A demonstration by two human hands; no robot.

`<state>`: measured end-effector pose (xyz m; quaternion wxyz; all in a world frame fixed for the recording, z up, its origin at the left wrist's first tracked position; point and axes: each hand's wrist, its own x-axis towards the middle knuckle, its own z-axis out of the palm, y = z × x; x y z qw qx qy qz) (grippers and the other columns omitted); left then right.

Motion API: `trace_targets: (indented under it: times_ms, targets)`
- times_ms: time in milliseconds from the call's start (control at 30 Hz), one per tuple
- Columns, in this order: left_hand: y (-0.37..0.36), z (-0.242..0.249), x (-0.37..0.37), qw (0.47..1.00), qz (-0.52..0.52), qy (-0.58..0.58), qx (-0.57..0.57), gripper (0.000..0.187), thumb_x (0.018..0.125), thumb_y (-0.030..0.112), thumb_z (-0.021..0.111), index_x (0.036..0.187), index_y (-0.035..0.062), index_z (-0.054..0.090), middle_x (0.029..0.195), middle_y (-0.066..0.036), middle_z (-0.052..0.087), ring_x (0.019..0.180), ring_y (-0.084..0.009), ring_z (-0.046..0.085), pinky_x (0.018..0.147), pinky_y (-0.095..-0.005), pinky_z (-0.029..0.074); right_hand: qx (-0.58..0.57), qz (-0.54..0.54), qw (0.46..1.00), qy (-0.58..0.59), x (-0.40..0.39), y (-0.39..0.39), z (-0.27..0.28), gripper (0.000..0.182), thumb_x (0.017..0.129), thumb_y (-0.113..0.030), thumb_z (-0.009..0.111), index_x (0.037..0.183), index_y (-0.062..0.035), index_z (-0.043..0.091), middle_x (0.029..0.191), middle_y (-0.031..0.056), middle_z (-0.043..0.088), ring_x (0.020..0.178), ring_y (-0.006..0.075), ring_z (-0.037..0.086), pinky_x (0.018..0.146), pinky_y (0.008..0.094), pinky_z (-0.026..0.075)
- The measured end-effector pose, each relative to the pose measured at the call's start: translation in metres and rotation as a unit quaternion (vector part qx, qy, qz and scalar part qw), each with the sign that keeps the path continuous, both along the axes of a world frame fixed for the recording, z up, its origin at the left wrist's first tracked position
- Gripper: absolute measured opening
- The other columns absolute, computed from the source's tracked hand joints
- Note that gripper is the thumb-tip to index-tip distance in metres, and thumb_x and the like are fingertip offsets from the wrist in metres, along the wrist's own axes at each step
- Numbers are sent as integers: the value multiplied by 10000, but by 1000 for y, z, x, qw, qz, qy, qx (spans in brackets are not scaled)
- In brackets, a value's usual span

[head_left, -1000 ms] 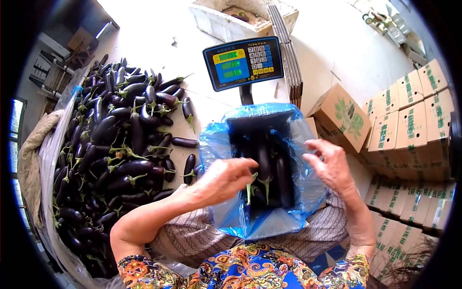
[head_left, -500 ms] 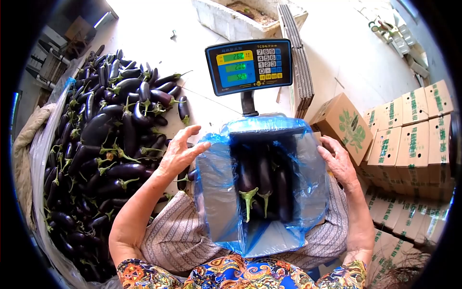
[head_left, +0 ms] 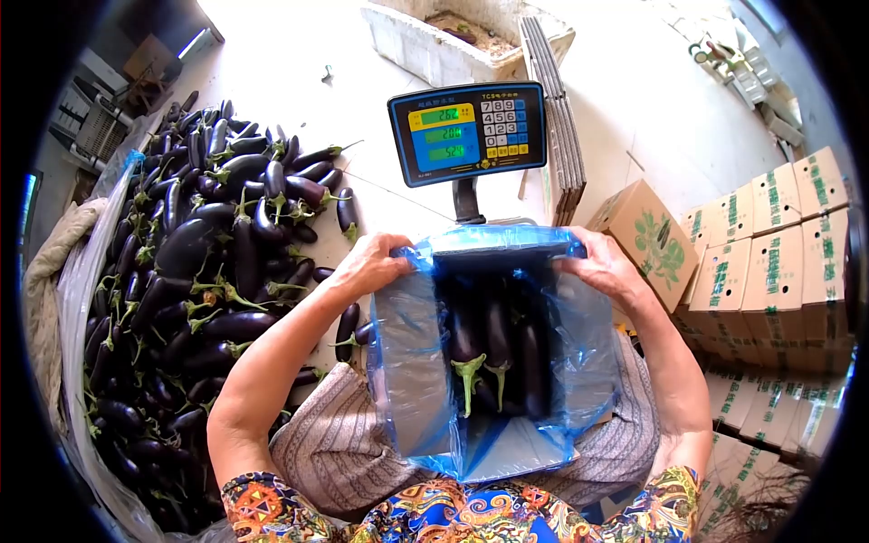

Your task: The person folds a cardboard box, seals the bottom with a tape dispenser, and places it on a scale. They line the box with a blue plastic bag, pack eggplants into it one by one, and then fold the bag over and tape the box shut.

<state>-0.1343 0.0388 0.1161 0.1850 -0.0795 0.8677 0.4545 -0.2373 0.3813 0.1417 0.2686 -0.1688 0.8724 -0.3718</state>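
- The left hand point(head_left: 376, 261) and right hand point(head_left: 605, 262), apart, pinch far corners of the blue liner point(head_left: 409, 362).
- Inside, eggplants point(head_left: 500, 337) lie lengthwise toward the person, nearer the lap than both hands.

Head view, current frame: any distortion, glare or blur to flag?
Head view: fisheye edges fall to black, stacked cartons bow; pale floor washed out; blue plastic catches glare; eggplants in it sink into shadow; small print on scale display is soft.
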Motion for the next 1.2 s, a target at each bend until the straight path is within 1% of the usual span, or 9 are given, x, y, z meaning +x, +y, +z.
trace_targets:
  times_ms: [267, 367, 500, 600, 700, 733, 900, 1000, 1200]
  targets:
    - [12, 38, 16, 977, 79, 69, 187, 153, 837, 61, 612, 961, -17, 654, 788, -26, 615, 732, -76, 539, 681, -229, 450, -109, -139, 984, -21, 21, 3, 38, 69, 832, -45, 672, 831, -34, 604, 736, -20, 594, 697, 71, 528, 662, 254, 459]
    - [24, 44, 54, 967, -139, 200, 67, 142, 782, 78, 654, 919, 40, 660, 835, -118, 636, 804, -208, 622, 713, -357, 504, -156, 11, 988, -7, 62, 26, 47, 69, 819, -34, 666, 822, -31, 597, 726, 17, 590, 645, 121, 527, 642, 269, 462]
    - [39, 40, 116, 878, -435, 182, -84, 131, 774, 133, 680, 883, 78, 633, 839, -127, 566, 824, -320, 579, 747, -463, 497, 150, 389, 907, 65, 139, 52, -6, 151, 848, -192, 676, 907, -59, 635, 821, 146, 655, 803, 353, 637, 727, 430, 521]
    - [28, 55, 99, 941, -268, 190, -84, 236, 780, 71, 727, 1009, 39, 679, 936, -113, 672, 909, -279, 645, 785, -391, 549, 46, 354, 932, -69, 147, 52, 16, 233, 833, -222, 677, 1000, -61, 670, 905, 196, 694, 861, 378, 667, 781, 461, 531]
    - [3, 46, 64, 964, 11, 249, -89, 472, 773, 147, 752, 1208, 19, 621, 1118, -182, 606, 956, -279, 646, 780, -384, 555, 15, 152, 970, 192, 139, 48, 34, 312, 799, -226, 750, 1030, -53, 631, 865, 176, 638, 817, 374, 646, 759, 436, 534]
    - [-8, 31, 56, 949, 8, 262, -176, 472, 832, 187, 730, 1242, -6, 597, 1122, -202, 622, 940, -293, 659, 753, -317, 566, 45, 133, 959, 246, 139, 50, 33, 334, 788, -224, 761, 1035, -47, 621, 858, 169, 628, 809, 374, 643, 755, 438, 534]
    - [-17, -15, 54, 991, 115, -4, 71, 370, 926, 270, 675, 1165, -11, 644, 961, -106, 674, 855, -187, 663, 813, -325, 562, 127, 77, 911, 384, 146, 51, 26, 401, 768, -219, 775, 1060, -17, 587, 854, 153, 639, 807, 384, 643, 757, 456, 531]
    - [-22, -19, 60, 976, 175, -8, 131, 222, 928, 242, 667, 986, 30, 696, 826, -14, 661, 716, -95, 613, 655, -251, 516, 289, 87, 926, 227, 146, 72, 0, 329, 786, -223, 742, 1031, -38, 621, 865, 166, 661, 850, 385, 652, 774, 468, 529]
    - [-22, 54, 91, 998, 42, -52, 13, 164, 897, 185, 619, 865, 26, 648, 729, 2, 601, 658, -87, 537, 617, -256, 445, 96, 217, 967, 94, 164, 82, 29, 209, 840, -265, 658, 927, -79, 694, 895, 141, 667, 913, 353, 655, 798, 452, 517]
